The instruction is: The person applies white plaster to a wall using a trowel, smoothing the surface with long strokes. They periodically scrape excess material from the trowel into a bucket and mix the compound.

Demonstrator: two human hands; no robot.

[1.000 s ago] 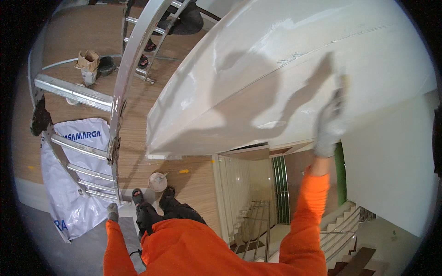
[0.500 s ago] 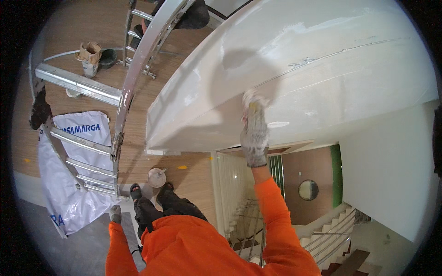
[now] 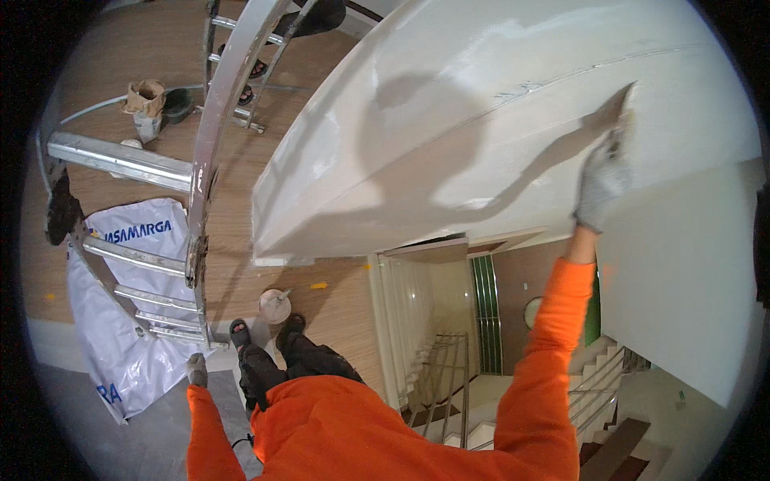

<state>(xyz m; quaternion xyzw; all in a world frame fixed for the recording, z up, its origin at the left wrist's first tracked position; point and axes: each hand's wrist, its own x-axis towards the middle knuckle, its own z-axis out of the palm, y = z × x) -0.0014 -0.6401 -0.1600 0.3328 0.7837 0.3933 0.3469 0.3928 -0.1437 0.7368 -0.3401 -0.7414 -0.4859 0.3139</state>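
My right hand (image 3: 603, 183), in a grey-white knit glove, is closed around a flat, pale-edged tool (image 3: 626, 124) that looks like a putty knife. Motion blurs it, and my hand covers its handle. Its edge lies against the curved white wall (image 3: 521, 144), which carries patches of filler and a long seam. My left hand (image 3: 196, 370), also gloved, hangs low beside the foot of the aluminium ladder (image 3: 164, 333). Its fingers are too small to make out. By my feet stands a small tub (image 3: 274, 306) with pale paste and a tool handle in it.
A white plastic sheet (image 3: 140, 321) lies under the ladder. Farther back are a paper sack (image 3: 145, 98), a dark bucket (image 3: 177, 106) and a second ladder (image 3: 241, 72) with a person's feet (image 3: 255, 70) nearby. Below on the right, a stairwell with metal railings (image 3: 597, 393) drops away.
My right hand has swept right and slightly up along the wall with the tool, its arm stretched farther out. My left hand has shifted little, and the view has moved slightly.
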